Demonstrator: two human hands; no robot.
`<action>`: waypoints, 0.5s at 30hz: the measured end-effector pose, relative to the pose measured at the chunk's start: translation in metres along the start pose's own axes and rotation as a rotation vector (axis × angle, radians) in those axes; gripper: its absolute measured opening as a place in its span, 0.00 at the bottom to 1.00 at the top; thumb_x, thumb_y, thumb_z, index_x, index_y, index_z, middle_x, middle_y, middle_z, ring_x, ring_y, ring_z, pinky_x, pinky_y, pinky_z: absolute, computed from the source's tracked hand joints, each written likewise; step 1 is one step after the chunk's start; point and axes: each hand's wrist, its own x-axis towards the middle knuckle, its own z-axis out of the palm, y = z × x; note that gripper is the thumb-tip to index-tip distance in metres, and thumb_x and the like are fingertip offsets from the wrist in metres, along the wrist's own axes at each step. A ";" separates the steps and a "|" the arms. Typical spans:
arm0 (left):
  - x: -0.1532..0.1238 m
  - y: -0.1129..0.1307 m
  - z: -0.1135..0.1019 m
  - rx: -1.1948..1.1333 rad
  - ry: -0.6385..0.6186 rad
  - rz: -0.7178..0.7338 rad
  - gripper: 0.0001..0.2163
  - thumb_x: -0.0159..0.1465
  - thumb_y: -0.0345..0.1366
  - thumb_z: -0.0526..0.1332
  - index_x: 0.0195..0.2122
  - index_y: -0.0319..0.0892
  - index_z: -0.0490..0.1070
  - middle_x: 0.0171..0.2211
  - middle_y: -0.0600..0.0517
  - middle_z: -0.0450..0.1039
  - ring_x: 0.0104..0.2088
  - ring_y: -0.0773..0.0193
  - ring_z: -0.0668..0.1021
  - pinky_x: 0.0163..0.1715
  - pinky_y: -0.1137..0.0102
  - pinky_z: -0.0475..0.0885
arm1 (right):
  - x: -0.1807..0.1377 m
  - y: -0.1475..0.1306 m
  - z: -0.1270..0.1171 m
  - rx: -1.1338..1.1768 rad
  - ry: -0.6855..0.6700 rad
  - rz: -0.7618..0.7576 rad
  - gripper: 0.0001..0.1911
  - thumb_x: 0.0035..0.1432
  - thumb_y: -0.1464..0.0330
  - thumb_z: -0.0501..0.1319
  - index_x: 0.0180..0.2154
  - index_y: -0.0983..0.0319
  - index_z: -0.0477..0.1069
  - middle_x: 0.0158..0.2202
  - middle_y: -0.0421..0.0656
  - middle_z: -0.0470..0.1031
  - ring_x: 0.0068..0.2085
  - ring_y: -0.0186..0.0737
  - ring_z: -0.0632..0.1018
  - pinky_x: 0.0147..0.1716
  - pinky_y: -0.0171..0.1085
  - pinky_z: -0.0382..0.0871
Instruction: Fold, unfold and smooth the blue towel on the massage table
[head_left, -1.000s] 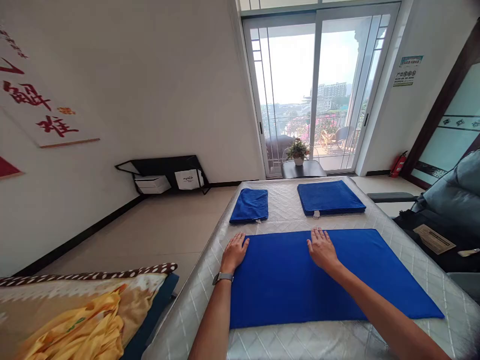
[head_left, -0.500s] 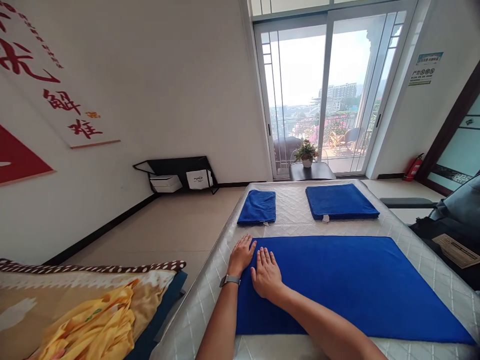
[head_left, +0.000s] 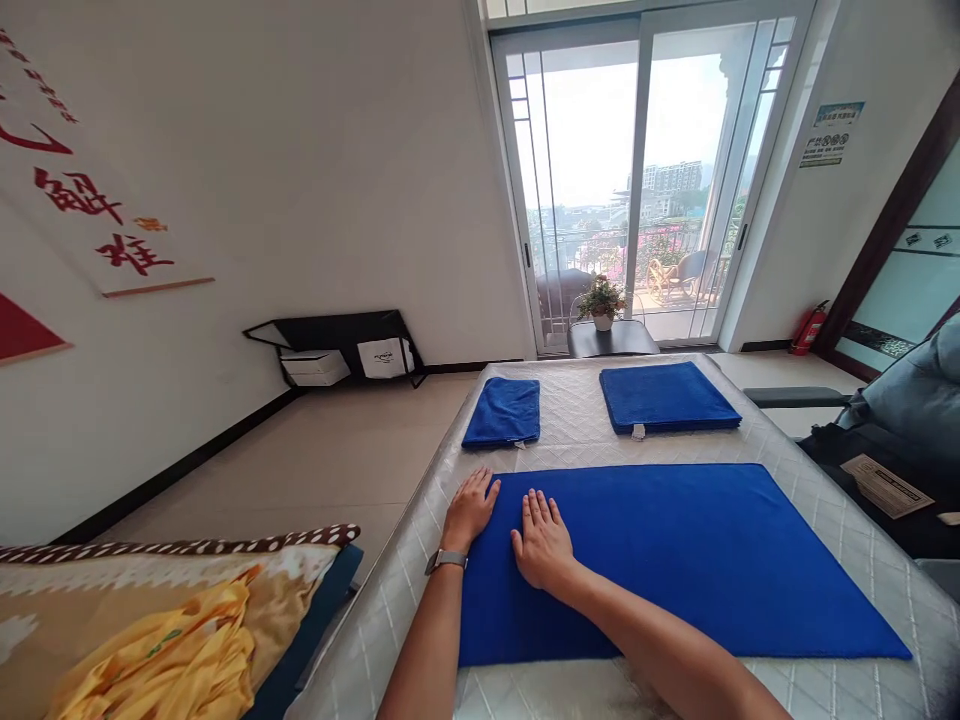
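Note:
A blue towel (head_left: 675, 560) lies spread flat across the pale quilted mattress (head_left: 405, 610). My left hand (head_left: 470, 507), with a watch on the wrist, rests at the towel's far left corner, fingers stretched out and partly over the edge. Flat on the towel, just right of it, is my right hand (head_left: 543, 538), palm down with the fingers extended. Beyond the spread towel sit a small folded blue towel (head_left: 502, 412) on the left and a stack of folded blue towels (head_left: 669, 398) on the right, each with a white tag showing.
At lower left is a patterned blanket (head_left: 300, 580) with a crumpled yellow cloth (head_left: 172, 650) on it. A potted plant (head_left: 602, 305) stands on a chair (head_left: 613, 340) beyond the mattress. To the right are a grey armchair (head_left: 911, 390) and a fire extinguisher (head_left: 809, 328).
My right hand has slid a little rightward over the towel, away from my left hand. My left hand stays at the corner. The whole view has shifted slightly.

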 end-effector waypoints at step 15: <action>0.000 -0.001 0.002 0.002 -0.005 -0.013 0.26 0.74 0.48 0.45 0.65 0.39 0.66 0.67 0.42 0.64 0.69 0.54 0.63 0.69 0.58 0.54 | -0.031 0.073 -0.035 -0.138 -0.013 0.171 0.38 0.72 0.54 0.37 0.73 0.71 0.42 0.75 0.50 0.38 0.74 0.47 0.42 0.71 0.49 0.34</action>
